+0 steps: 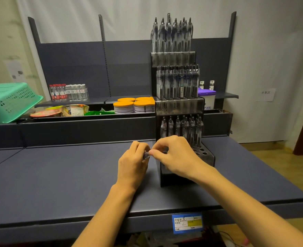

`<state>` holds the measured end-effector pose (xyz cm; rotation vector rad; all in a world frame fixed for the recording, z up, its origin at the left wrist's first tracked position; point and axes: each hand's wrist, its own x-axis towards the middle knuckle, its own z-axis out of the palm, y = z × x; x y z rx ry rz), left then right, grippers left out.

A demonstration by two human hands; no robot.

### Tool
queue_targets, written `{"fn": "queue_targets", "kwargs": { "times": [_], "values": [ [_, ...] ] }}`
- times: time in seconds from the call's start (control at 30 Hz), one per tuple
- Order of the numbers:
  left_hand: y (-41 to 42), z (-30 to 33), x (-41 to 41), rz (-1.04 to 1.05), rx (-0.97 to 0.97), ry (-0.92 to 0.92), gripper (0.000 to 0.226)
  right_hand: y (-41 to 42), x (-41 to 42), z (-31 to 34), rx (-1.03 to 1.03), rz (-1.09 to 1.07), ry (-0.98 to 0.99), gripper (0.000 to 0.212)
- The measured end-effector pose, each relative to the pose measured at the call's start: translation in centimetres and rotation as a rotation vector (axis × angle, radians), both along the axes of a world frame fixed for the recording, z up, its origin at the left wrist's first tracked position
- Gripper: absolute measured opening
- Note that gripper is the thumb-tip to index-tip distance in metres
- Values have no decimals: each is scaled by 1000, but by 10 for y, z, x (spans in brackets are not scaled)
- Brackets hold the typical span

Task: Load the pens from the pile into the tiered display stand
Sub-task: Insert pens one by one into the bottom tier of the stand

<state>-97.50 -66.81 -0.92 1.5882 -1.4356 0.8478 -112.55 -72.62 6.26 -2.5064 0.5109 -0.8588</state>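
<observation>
Green basket (8, 100) far left; water bottles (68, 92) on back shelf; orange-lidded tubs (133, 105) beside them.

A flat, dark blue-grey metal shelf deck (58, 175) carries a tall black tiered pen display stand (175, 177) with clear fronts, standing upright near the deck's back edge toward its right side. A blue and yellow price label (187, 223) sits on the front edge.
</observation>
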Motion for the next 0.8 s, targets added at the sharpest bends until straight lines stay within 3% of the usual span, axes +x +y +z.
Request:
{"fn": "queue_targets", "kwargs": {
  "times": [0.17, 0.33, 0.43, 0.6, 0.8],
  "values": [
    [-3, 0, 1, 33, -13, -51, 10, -1, -5, 1, 35, -12, -38, 15],
    [-2, 5, -5, 144, -32, -94, 16, -2, -13, 3, 81, -13, -89, 11],
    [2, 5, -3, 177, -5, -74, 9, -8, -22, 12, 211, -41, -223, 12],
    [1, 2, 0, 214, 98, -15, 18, -21, -43, 33, 423, -96, -448, 14],
    [-1, -2, 1, 288, 243, -9, 11, -36, -63, 53, 418, -175, -650, 16]
  ]
}}
